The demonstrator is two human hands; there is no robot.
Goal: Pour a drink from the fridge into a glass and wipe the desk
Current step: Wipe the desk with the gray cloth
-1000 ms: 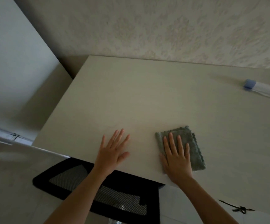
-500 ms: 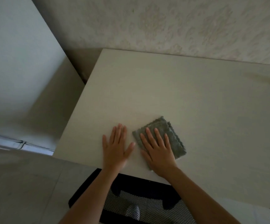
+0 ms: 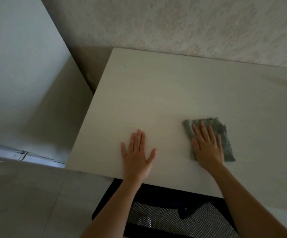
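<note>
On the pale worktop (image 3: 173, 93), the right hand (image 3: 208, 148) lies flat with fingers spread on a grey cloth (image 3: 225, 141), pressing it down rather than closing a grip around it; the cloth sits at about four o'clock on the surface, near the front edge. The left hand (image 3: 136, 155) rests palm down on bare worktop at six o'clock, well apart from the cloth, its grip open and holding nothing. A black mesh chair (image 3: 156, 219) shows below the front edge.
</note>
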